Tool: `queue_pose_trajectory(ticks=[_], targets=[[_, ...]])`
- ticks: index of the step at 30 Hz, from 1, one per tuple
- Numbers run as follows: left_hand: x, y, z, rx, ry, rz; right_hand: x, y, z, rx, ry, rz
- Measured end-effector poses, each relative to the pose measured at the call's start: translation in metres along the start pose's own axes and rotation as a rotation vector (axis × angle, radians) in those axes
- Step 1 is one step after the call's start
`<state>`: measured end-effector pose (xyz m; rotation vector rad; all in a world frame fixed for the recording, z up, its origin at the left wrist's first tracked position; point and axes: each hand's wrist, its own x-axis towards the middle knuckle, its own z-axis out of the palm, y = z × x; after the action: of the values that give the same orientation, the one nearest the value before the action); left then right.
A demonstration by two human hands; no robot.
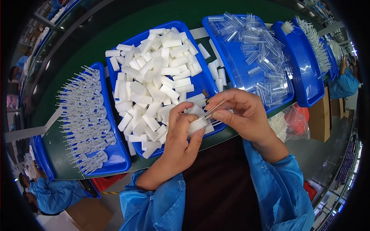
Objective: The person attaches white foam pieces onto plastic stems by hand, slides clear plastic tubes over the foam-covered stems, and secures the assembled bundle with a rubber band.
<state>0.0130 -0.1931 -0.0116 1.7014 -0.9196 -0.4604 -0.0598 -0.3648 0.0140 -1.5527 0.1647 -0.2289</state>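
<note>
My left hand (182, 135) is closed around a whitish, rounded piece (197, 126), pinching it between thumb and fingers; its exact kind is hard to make out. My right hand (242, 111) pinches thin pale stems (211, 111) between thumb and forefinger, and they slant down onto the piece in my left hand. Whether stems and piece are joined cannot be seen. Both hands are over the near right corner of a blue tray (201, 80) heaped with white foam blocks (154, 86).
Left of it, a blue tray (124, 164) holds rows of white pieces with thin stems (86, 119). To the right, another blue tray (236, 71) carries clear plastic tubes (266, 50). Beyond lies a deep blue tray (306, 73). A clear bag (295, 123) hangs by the table edge; co-workers (345, 82) sit farther off.
</note>
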Motion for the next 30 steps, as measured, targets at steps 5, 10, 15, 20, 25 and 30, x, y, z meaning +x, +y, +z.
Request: queue_pose_trajectory(ticks=[5,10,15,20,25,30], targets=[[-0.001,-0.001,0.003,0.033,0.044,-0.044,0.002,0.001,-0.006,-0.154,-0.041,-0.065],[-0.001,-0.001,0.007,0.089,0.03,-0.009,0.002,0.002,-0.006,-0.075,-0.05,-0.038],[0.0,0.0,0.005,0.121,0.072,0.05,0.001,0.008,0.002,0.163,0.058,0.065],[-0.006,-0.008,0.01,-0.326,0.152,0.065,-0.001,0.017,0.002,-0.064,0.133,-0.058],[-0.005,-0.006,0.013,-0.27,0.213,0.2,-0.004,0.011,0.01,-0.146,0.077,-0.079],[-0.005,-0.01,0.019,-0.198,0.269,0.256,-0.004,0.019,0.017,-0.21,0.079,-0.14]])
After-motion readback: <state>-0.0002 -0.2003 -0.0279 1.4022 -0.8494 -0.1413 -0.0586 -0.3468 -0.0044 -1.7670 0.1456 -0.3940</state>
